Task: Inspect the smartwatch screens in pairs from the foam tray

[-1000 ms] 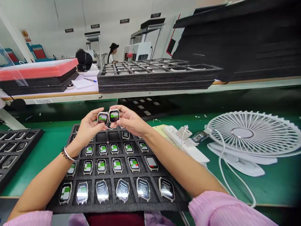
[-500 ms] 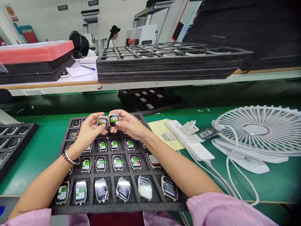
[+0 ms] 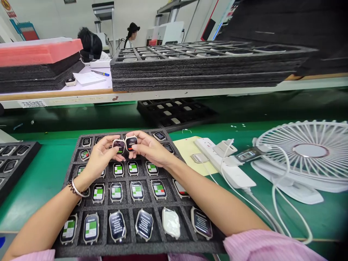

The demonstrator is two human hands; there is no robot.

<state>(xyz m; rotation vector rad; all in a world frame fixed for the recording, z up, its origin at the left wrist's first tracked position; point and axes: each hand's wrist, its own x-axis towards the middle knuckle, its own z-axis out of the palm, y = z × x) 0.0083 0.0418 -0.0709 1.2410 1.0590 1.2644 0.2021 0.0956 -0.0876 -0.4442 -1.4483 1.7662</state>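
Observation:
My left hand (image 3: 102, 155) pinches a small smartwatch body (image 3: 119, 145) with a dark screen. Right beside it my right hand (image 3: 150, 146) grips a second watch body (image 3: 131, 143), whose dark screen shows a red mark. Both watches are held side by side, touching, just above the far rows of a black foam tray (image 3: 107, 243). The tray's compartments hold several watch bodies, many with lit green-and-white screens. A beaded bracelet is on my left wrist.
A white power strip (image 3: 225, 168) with plugs and cables lies right of the tray, beside a yellow sheet (image 3: 187, 152). A white fan (image 3: 304, 152) lies flat at right. Another foam tray (image 3: 16, 163) is at left. Stacked trays (image 3: 190, 69) fill the shelf; two people sit behind.
The two watches' screens went from green and white to dark. My hands sank slightly toward the tray, still holding the watches side by side.

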